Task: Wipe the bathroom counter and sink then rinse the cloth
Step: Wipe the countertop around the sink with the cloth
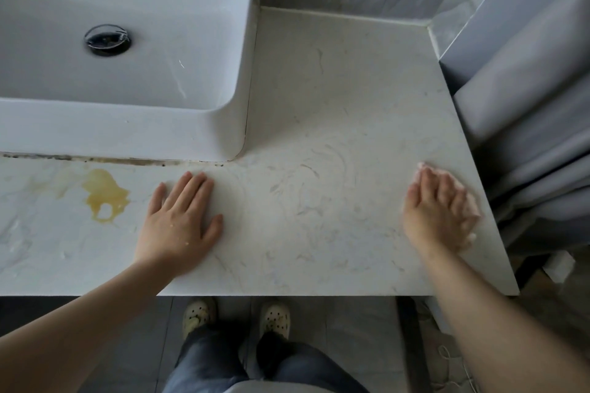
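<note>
Pressing flat on the marble-look counter (319, 99), the left hand (180, 220) is laid palm down just in front of the sink's (127, 128) rounded near corner. Its fingers are held straight and slightly fanned, the thumb stretched out to the right, and the fingertips are aimed at the dark grimy seam (95, 159) along the sink's front edge. The forearm is brought in from the lower left.

Over on the right, the right hand (439, 209) is pressed palm down on a pale pinkish cloth (471, 200), close to the counter's right edge and near its front. The fingers are kept straight and packed together, pointed away towards the back wall, and the hand is smeared by blur.

Only slivers of the cloth can be seen, one past the fingertips and one along the hand's outer side. It lies flat under the palm, but its long axis cannot be told.

A yellow stain (105, 195) is seen on the counter just left of the left hand. Grey fabric (530, 137) hangs beside the counter's right edge.
</note>
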### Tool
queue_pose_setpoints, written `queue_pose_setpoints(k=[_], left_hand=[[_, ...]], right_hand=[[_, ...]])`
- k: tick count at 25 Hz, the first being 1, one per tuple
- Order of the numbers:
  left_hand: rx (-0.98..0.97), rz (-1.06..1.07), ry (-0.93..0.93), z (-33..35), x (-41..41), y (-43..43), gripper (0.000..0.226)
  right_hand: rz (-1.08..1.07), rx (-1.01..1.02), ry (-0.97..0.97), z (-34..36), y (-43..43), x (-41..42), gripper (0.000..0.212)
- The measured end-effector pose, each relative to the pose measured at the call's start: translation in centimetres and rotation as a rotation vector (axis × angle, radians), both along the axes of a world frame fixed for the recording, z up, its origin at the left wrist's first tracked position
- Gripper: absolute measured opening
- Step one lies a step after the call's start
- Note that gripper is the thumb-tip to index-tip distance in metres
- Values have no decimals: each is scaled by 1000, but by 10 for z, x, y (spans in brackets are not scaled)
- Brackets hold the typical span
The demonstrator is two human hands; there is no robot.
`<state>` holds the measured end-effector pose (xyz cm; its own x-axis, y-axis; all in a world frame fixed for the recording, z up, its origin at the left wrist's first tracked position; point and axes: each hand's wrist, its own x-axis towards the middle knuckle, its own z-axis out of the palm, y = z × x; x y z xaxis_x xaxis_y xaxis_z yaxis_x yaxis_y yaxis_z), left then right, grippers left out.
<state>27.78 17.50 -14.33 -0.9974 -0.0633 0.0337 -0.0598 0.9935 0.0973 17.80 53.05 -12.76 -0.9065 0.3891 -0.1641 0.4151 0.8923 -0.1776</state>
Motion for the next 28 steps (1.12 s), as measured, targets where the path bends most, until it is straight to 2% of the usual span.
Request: queue_pose_setpoints(k=[1,4,6,7,8,11,12,13,15,18,20,21,22,25,26,27,28], left_hand=[[9,-2,4,0,0,0,70],[36,-3,22,1,0,1,68],[38,4,31,2,2,0,70],[37,5,30,0,2,0,70],[42,9,26,-1,2,-1,71],[44,14,38,-2,0,-2,71],[37,7,33,-1,0,-2,71],[37,0,28,-1,0,-2,71],[63,-6,29,-1,0,-3,71],[91,-34,29,-3,3,-6,71],[105,-54,22,-3,2,-8,72],[107,-69,17,-2,1,-10,72],[105,-89,7,-1,0,-14,73],[44,-223,-42,5,0,-34,80],[3,-280,-44,6,2,-43,79],[-40,-330,-54,6,6,-54,76],[-64,-360,-63,6,9,-64,74]], right_hand=[[70,22,15,-1,-22,17,52],[652,61,140,-14,-112,82,50],[888,35,142,-13,-124,94,46],[875,43,115,-10,-105,85,48],[753,90,117,-12,-75,76,51],[145,120,130,-9,5,69,64],[10,99,90,-7,8,72,64],[-30,88,73,-4,-5,76,64],[155,47,49,0,-63,88,67],[707,30,73,-5,-149,117,55],[858,68,118,-8,-158,119,49],[823,111,99,-10,-144,111,50],[687,134,85,-14,-124,104,52],[21,60,77,-4,-90,98,53],[-88,30,48,-3,-106,99,52],[-76,42,48,-2,-139,103,53],[42,59,75,-6,-179,113,54]])
